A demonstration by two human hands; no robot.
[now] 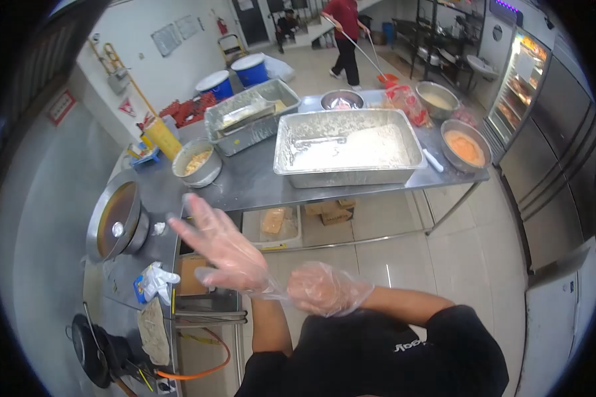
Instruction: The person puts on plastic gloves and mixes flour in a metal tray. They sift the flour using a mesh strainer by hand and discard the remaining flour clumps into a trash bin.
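My left hand [226, 255] is raised over the inner corner of the tables, its fingers spread inside a clear plastic glove. Close to that wrist my right hand [318, 289], also in a clear plastic glove, is closed with the fingers curled. It seems to pinch the loose cuff [279, 290] of the left glove, which stretches between the two hands. The fingertips of the right hand are partly hidden by the crinkled plastic. Beyond the hands, a large metal tray [351, 177] holding white powder stands on the steel table [258, 188].
A pot [208, 173], a grey tub [245, 142] and an orange-filled bowl [480, 162] stand on the table, beside a white-handled tool [433, 161]. At left are a wide bowl of liquid [106, 245], a glove pack [155, 284] and a black wok [86, 351]. A person [346, 40] sweeps behind.
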